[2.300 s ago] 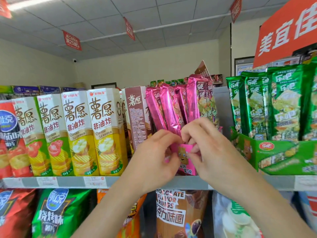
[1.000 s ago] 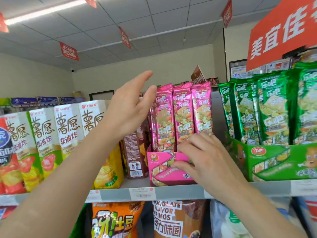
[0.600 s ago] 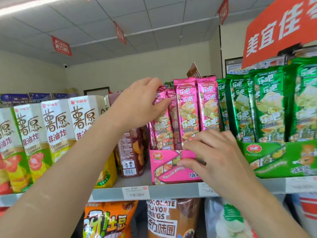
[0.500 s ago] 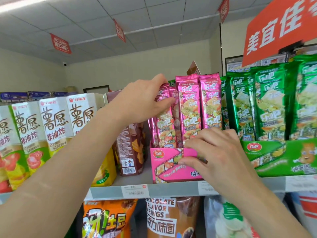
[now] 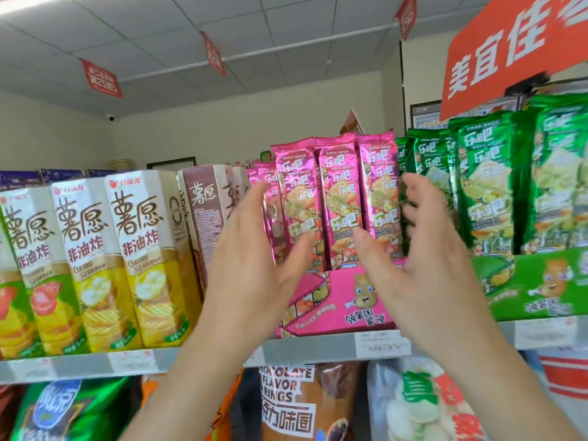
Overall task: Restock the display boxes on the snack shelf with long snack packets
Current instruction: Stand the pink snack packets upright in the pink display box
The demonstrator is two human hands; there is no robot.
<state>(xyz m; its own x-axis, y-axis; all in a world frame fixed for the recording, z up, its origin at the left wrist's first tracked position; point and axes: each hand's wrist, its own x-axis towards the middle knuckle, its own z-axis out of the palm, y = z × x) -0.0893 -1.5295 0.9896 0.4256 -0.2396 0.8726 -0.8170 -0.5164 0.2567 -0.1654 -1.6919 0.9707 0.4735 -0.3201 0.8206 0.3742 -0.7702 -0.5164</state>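
Upfront, three pink packets point(image 5: 340, 192), one box point(image 5: 337, 300), left hand point(image 5: 251, 259), right hand point(image 5: 423, 268), fingers point(image 5: 251, 198) spread, empty.

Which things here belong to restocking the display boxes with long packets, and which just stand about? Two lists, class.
Job: pink packets, pink display box, green packets, green display box, left hand and right hand, both open beside the pink packets.

Standing about: yellow cartons, brown carton, chocolate rings bag, red sign.
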